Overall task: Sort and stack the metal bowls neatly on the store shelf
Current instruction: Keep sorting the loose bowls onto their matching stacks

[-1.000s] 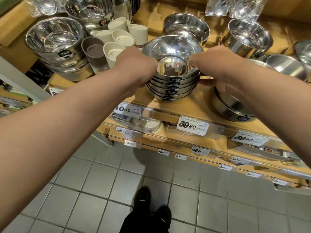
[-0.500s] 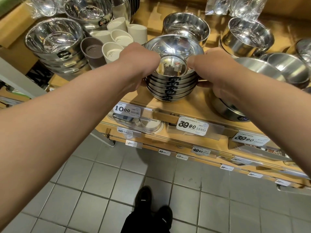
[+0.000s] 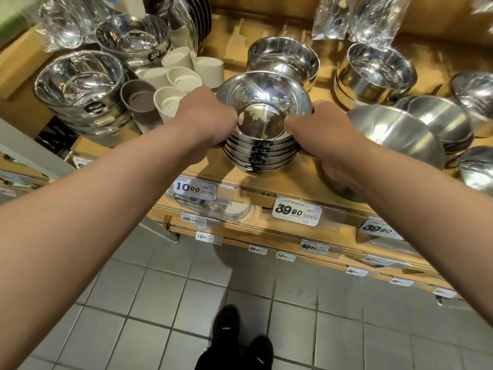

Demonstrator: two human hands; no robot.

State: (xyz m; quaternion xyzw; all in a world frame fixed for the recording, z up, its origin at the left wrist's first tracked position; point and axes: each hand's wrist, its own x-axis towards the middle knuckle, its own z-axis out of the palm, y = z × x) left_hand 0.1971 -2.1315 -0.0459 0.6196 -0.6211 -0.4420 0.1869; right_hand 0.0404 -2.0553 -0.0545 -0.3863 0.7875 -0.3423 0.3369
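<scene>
Head view: left hand [image 3: 205,121] and right hand [image 3: 320,126] grip bowl stack [image 3: 262,145]; fingertips hidden behind rims.

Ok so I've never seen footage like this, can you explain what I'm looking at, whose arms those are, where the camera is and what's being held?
There is no machine here. The camera sits on a person's head and looks forward and down, so the two bare arms reaching out are the wearer's own, with their dark shoes on the tiled floor below.

The left hand and right hand each grip one side of a stack of nested metal bowls, near the front edge of a wooden store shelf. Whether the stack rests on the shelf or is lifted, I cannot tell.

Around it stand more steel bowls, some wrapped in clear plastic, and a cluster of cream cups with one brown cup. Price tags line the shelf edges.
</scene>
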